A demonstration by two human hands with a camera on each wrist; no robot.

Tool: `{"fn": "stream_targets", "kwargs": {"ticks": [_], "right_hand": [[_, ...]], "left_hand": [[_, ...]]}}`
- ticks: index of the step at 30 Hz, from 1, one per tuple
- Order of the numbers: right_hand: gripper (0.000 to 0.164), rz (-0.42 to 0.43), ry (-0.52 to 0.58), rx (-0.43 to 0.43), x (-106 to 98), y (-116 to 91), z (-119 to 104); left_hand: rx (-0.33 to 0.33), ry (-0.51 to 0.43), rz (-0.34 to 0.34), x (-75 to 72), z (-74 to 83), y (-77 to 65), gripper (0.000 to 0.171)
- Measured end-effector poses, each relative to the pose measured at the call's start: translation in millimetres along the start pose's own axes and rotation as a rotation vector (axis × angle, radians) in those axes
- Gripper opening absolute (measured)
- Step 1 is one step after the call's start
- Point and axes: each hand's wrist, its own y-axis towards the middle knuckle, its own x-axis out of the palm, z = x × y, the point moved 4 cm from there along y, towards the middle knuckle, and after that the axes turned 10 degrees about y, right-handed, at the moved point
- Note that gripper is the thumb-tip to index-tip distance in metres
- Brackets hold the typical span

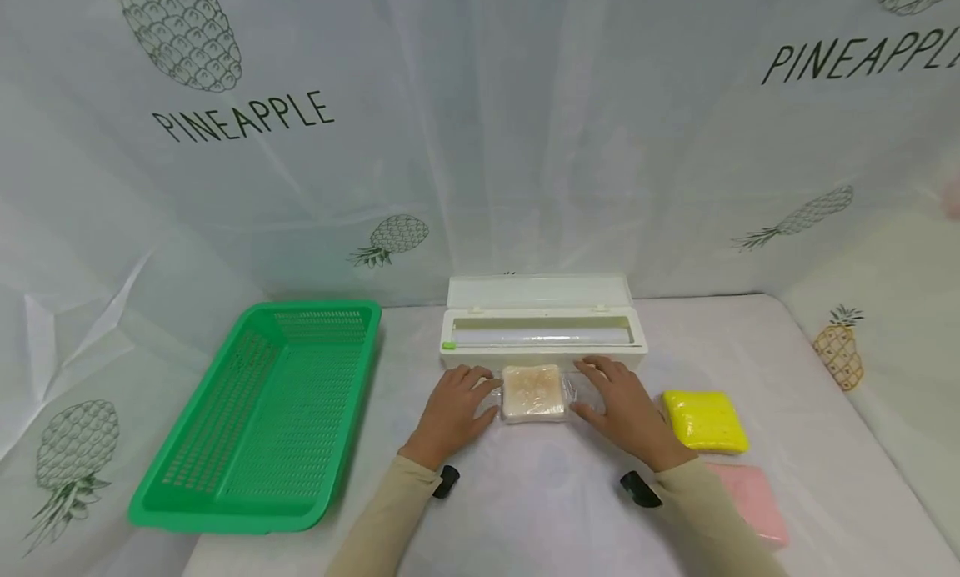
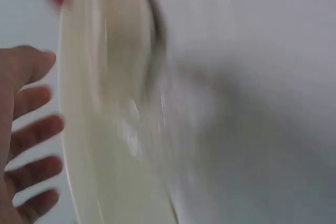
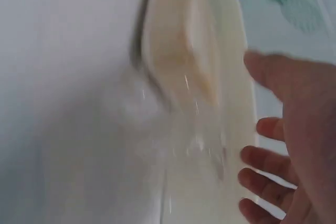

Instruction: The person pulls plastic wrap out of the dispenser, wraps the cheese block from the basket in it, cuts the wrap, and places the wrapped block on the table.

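Observation:
A cream, bread-like square block lies on the table with clear plastic film around it, loose film sticking out at both sides. My left hand is at its left side, fingers spread and lightly bent near the film. On the opposite side my right hand mirrors it, fingertips right by the loose film. Both wrist views are blurred; the thumb and fingers of the left hand and of the right hand stand apart with nothing pinched between them. Just behind the block stands a white cling film dispenser, lid raised, roll inside.
A green plastic basket sits to the left. On the right are a shiny yellow block and a pink block, the pink one partly hidden by my right sleeve. A white pineapple-print curtain hangs behind the table.

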Motion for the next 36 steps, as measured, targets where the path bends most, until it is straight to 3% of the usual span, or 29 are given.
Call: {"fn": "stream_targets", "kwargs": {"ticks": [5, 8, 12, 19, 26, 31, 34, 36], "right_hand": [[0.089, -0.076, -0.089, -0.121, 29.0, 9.9, -22.3], [0.084, -0.087, -0.147, -0.144, 40.5, 10.6, -26.9], [0.074, -0.058, -0.188, -0.143, 46.2, 9.9, -27.5], [0.066, -0.037, -0.229, -0.117, 44.6, 7.8, -32.8], [0.067, -0.049, -0.261, -0.086, 40.8, -7.8, -61.4], [0.054, -0.113, -0.154, -0.063, 28.8, -17.0, -77.1], [0.035, -0.149, -0.055, -0.079, 20.8, -18.7, -72.9], [0.037, -0.156, -0.006, -0.093, 16.3, -20.0, -64.6]], "left_hand": [[0.016, 0.140, -0.114, 13.2, 31.6, 15.6, 0.082], [0.008, 0.217, -0.159, 21.3, 40.1, 18.4, 0.082], [0.005, 0.255, -0.161, 26.2, 42.7, 18.9, 0.074], [0.040, 0.222, -0.199, 25.6, 39.8, 15.8, 0.067], [0.170, 0.101, -0.202, 16.0, 34.4, 2.4, 0.058], [0.217, 0.017, -0.235, 9.5, 32.2, -1.2, 0.060], [0.223, -0.012, -0.251, 8.8, 33.7, -2.5, 0.066], [0.225, -0.016, -0.260, 10.2, 36.0, -4.0, 0.069]]}}
